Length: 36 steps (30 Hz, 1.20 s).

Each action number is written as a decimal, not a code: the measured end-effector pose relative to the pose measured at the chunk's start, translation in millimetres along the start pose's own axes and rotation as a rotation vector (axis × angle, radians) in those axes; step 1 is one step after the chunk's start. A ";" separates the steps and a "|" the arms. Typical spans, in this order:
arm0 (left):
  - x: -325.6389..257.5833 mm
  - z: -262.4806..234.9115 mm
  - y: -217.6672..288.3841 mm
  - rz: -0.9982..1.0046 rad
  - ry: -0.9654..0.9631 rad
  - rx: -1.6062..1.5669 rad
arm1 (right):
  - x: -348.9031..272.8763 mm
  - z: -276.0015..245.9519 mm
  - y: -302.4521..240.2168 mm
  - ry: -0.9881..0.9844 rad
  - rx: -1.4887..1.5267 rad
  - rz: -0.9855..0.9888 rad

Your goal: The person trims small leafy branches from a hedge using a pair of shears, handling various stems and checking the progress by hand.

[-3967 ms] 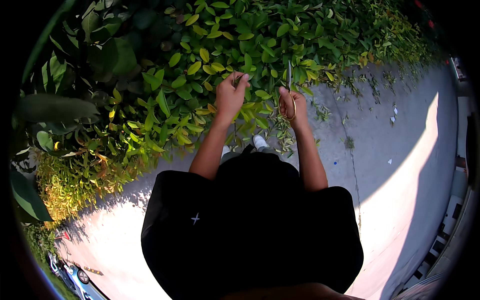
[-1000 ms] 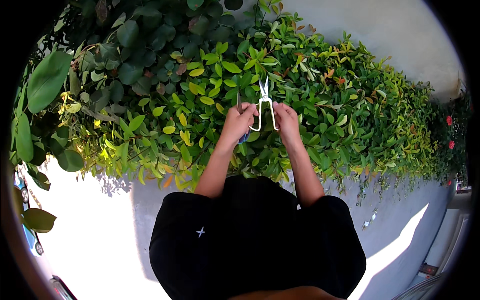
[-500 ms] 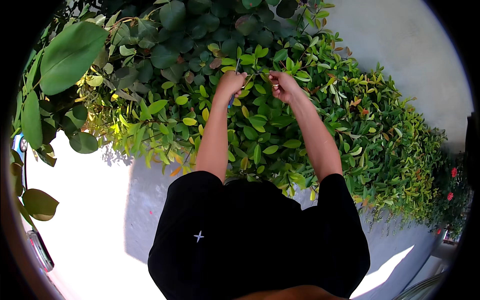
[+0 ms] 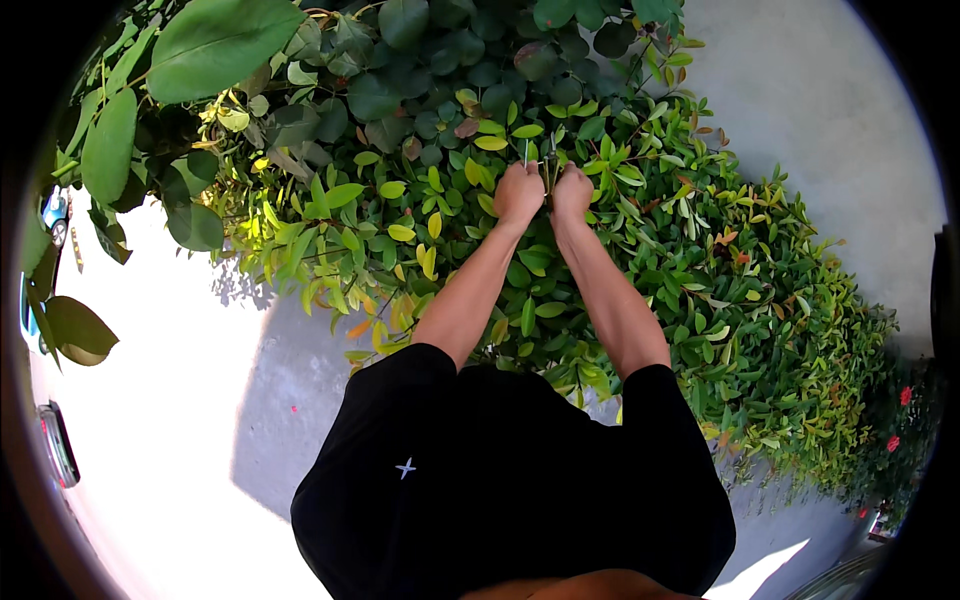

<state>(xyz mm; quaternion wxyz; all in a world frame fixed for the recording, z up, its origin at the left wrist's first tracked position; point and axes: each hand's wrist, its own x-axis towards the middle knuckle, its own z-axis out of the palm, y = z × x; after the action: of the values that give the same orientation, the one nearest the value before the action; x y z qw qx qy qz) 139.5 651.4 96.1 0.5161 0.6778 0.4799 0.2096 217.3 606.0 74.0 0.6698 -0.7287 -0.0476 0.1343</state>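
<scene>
Both my hands are close together over the top of the hedge (image 4: 690, 310). My left hand (image 4: 518, 195) is closed, and what looks like a pair of scissors is in it, with a slim metal blade (image 4: 526, 152) pointing up past the fingers. Right beside it, my right hand (image 4: 572, 193) is also closed, with its fingertips turned toward the left hand. A dark, narrow piece (image 4: 550, 152) shows between the two hands; whether it is a stem or part of the tool I cannot tell. Green and yellow leaves surround both hands.
Larger dark leaves (image 4: 400, 60) hang at the far side, and a big leaf (image 4: 225, 45) is close at upper left. A grey wall (image 4: 810, 130) stands behind the hedge on the right. Red flowers (image 4: 905, 396) grow at far right. Sunlit pavement (image 4: 150, 400) lies at left.
My hands were apart, with the right fingertips pinching a thin piece between them; now they are nearly touching. The left hand has moved right and turned. The view has shifted slightly.
</scene>
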 end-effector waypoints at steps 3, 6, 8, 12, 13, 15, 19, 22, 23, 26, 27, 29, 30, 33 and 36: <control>-18.2 4.6 -12.6 0.101 -0.012 -0.265 | -37.0 -5.8 -40.6 -0.157 -0.079 -0.247; -51.4 -18.0 -1.1 -0.008 -0.239 -0.832 | -68.0 -31.2 -84.1 -0.278 -0.204 -0.340; -87.2 -34.2 23.5 0.052 -0.230 -0.869 | -85.3 -55.6 -104.6 -0.384 -0.170 -0.366; -140.5 -62.5 33.1 0.204 -0.279 -0.753 | -133.5 -114.1 -104.4 -0.455 0.022 -0.215; -151.1 -68.2 28.5 0.221 -0.305 -0.719 | -149.3 -123.3 -96.6 -0.437 0.072 -0.138; -175.1 -80.0 10.9 0.237 -0.362 -0.667 | -177.7 -139.6 -69.2 -0.433 0.161 -0.030; -230.1 -106.7 -37.4 0.240 -0.328 -0.465 | -248.2 -154.5 -15.8 -0.399 0.126 0.004; -267.8 -125.9 -69.0 0.206 -0.325 -0.455 | -289.0 -156.8 33.0 -0.392 0.172 -0.046; -277.4 -131.6 -79.3 0.209 -0.310 -0.440 | -303.7 -154.8 44.4 -0.410 0.203 -0.068; -303.7 -148.4 -105.8 0.156 -0.269 -0.466 | -336.2 -149.2 59.1 -0.487 0.218 0.061; -309.8 -153.6 -112.7 0.112 -0.247 -0.522 | -346.7 -147.7 55.5 -0.542 0.239 0.153; -318.8 -165.8 -122.2 0.084 -0.251 -0.523 | -370.7 -146.5 48.0 -0.547 0.332 0.171; -323.4 -170.2 -123.3 0.164 -0.259 -0.431 | -379.0 -144.2 46.5 -0.549 0.346 0.140; -334.0 -194.8 -116.8 0.260 -0.354 -0.311 | -392.9 -145.4 56.5 -0.572 0.420 0.194; -338.7 -249.3 -68.1 0.493 -0.485 0.155 | -394.9 -158.8 62.6 -0.833 0.880 0.583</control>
<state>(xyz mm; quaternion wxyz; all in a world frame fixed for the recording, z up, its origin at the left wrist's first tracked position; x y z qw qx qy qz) -237.3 482.5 200.9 0.4961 0.8404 0.1799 0.1237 -127.2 348.3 74.8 0.7663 -0.2582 -0.0442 0.5866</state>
